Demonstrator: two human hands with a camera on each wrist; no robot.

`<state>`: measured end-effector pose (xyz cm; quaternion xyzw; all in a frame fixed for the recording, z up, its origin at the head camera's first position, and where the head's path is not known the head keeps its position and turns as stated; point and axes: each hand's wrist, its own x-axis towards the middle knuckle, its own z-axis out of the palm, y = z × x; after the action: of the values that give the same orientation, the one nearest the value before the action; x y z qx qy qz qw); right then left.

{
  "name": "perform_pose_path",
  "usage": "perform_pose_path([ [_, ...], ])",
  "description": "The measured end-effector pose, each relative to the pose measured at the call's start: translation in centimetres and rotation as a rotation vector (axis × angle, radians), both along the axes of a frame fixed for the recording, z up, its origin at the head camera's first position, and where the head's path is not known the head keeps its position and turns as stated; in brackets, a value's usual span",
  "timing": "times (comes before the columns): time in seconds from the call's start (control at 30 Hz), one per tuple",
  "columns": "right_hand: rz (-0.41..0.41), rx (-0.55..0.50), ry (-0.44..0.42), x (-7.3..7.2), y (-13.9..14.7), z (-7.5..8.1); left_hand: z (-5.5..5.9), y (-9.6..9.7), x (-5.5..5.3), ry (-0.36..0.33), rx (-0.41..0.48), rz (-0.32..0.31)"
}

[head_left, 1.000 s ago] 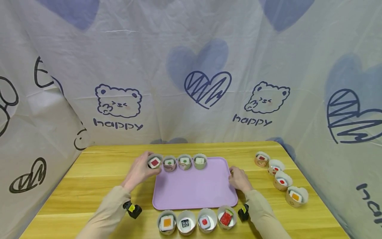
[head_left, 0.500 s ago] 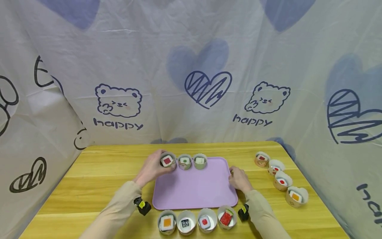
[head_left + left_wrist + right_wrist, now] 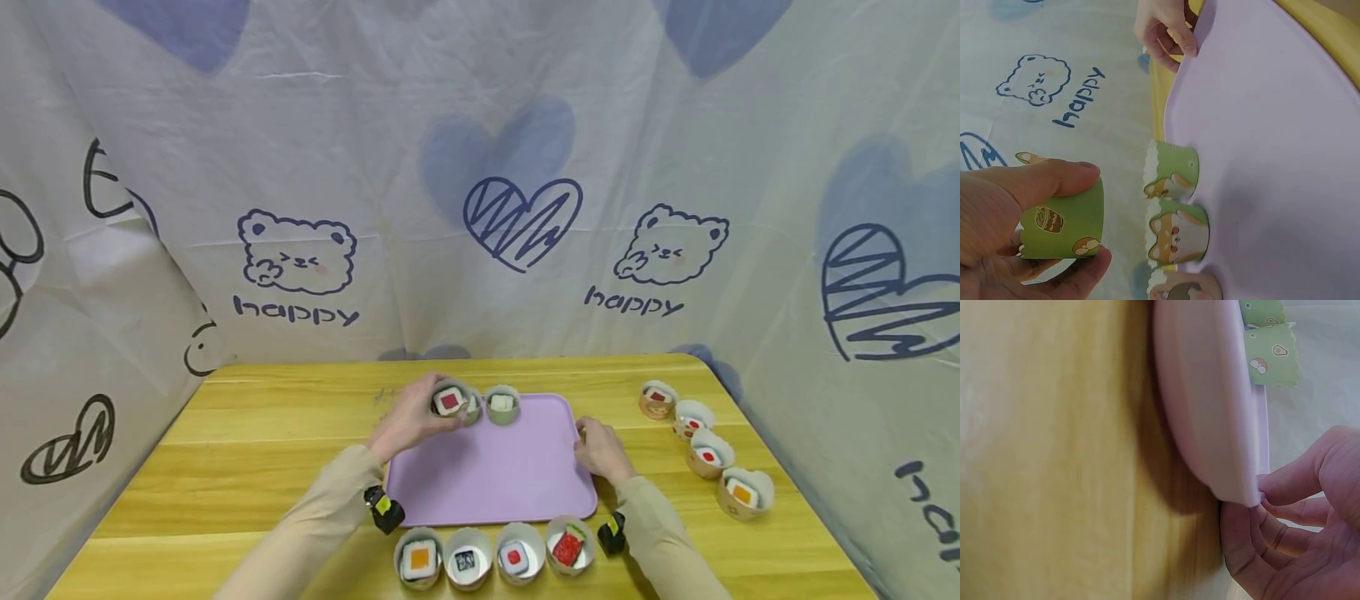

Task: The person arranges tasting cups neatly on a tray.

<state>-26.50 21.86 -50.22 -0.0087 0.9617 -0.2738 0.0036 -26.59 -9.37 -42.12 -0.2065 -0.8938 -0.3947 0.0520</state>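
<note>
My left hand (image 3: pixel 408 419) grips a green paper cupcake cup (image 3: pixel 1063 225) between thumb and fingers, above the back edge of the lilac tray (image 3: pixel 495 475). In the head view, a white sushi-like piece with a dark red square (image 3: pixel 449 402) sits in that cup. Behind it, a green cup with a dog print (image 3: pixel 1179 234) is partly covered in the head view. Beside that stands another green cup (image 3: pixel 502 406) holding a whitish piece. My right hand (image 3: pixel 600 450) pinches the tray's right rim, thumb on top and fingers beneath, as the right wrist view shows.
Several cups with sushi-like pieces, one with an orange square (image 3: pixel 419 560), line the tray's front. More stand in a slanted row at the right, ending in a brown cup (image 3: pixel 745 493). A brownish cup (image 3: pixel 1210 282) stands on the tray's back left. A printed curtain (image 3: pixel 420 300) hangs behind the wooden table.
My left hand has carried the held cup rightward along the tray's back row, passing in front of the standing cups. My right hand has stayed on the tray's rim.
</note>
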Motion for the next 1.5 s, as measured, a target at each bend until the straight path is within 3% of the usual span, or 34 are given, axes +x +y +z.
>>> perform_pose_path([
  [0.27,-0.017,-0.012,-0.017,0.1,-0.1,0.1,-0.4,1.5,-0.6,0.019,-0.012,-0.026],
  [0.57,-0.018,0.003,-0.02,-0.1,-0.1,0.0,-1.1,3.6,-1.6,0.035,-0.006,-0.105],
  [1.1,-0.016,0.0,-0.034,-0.1,-0.1,0.0,-1.2,6.8,-3.2,-0.039,-0.025,-0.165],
  [1.5,-0.02,0.0,-0.027,-0.1,-0.1,0.0,-2.1,8.5,-4.0,-0.026,-0.053,-0.206],
])
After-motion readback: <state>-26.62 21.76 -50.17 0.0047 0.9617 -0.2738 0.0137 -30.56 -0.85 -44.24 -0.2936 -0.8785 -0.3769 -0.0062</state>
